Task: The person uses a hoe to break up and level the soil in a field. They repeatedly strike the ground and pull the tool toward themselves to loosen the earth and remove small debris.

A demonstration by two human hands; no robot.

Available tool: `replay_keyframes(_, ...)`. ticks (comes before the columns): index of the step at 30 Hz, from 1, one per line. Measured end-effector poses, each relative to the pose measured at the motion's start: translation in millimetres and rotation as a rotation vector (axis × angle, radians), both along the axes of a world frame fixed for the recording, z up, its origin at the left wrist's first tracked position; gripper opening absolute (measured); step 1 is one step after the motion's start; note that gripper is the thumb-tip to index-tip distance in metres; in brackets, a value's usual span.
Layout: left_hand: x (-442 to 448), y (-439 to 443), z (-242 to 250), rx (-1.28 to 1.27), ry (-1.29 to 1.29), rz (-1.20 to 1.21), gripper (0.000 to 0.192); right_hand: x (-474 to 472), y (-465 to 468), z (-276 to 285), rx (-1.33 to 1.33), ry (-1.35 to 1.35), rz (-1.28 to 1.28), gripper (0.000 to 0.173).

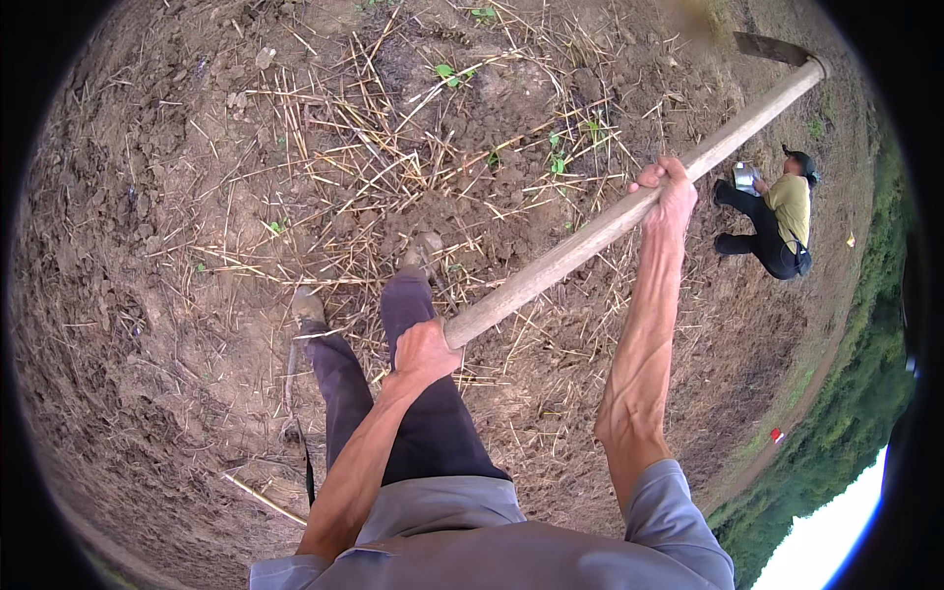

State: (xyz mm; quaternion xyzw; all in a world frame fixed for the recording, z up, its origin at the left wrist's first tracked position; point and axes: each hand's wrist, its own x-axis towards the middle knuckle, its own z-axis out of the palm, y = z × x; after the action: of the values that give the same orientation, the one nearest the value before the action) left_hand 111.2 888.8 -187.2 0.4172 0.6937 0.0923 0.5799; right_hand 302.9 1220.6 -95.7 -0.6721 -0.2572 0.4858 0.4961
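A hoe with a long wooden handle [560,262] slants across the view, from in front of my thighs up to the upper right. Its dark metal blade [774,49] is raised at the far end, off the soil. My left hand [426,352] is closed around the butt end of the handle. Farther up, my right hand [670,192] grips the shaft, fingers wrapped over it. Dry straw stalks [369,147] lie scattered over the brown soil before my feet, with small green seedlings [557,162] among them.
A person in a yellow shirt [790,206] squats on the soil at the right, holding a shiny silvery object [745,178]. My shoes [422,251] stand at the straw's near edge. A loose stick [265,499] lies at lower left. A small red object [776,435] and green trees [848,420] are farther off.
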Motion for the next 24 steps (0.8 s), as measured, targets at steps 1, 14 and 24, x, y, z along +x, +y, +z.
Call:
replay_keyframes(1,-2.6,-15.0,-15.4,-0.035,0.025,0.018,0.032,-8.9,-13.5,-41.8,-0.075,-0.013,0.004,0.007)
replay_keyframes(14,-59.0,-184.1,134.9,-0.521,0.232,-0.056,0.027,-58.0,-226.8,-167.1,-0.767,0.322,-0.002,0.01)
replay_keyframes(24,-126.0,-216.7,72.5,-0.269,0.359,-0.267,0.03,-66.6,-232.2,-95.9,-0.646,0.456,-0.197,0.013)
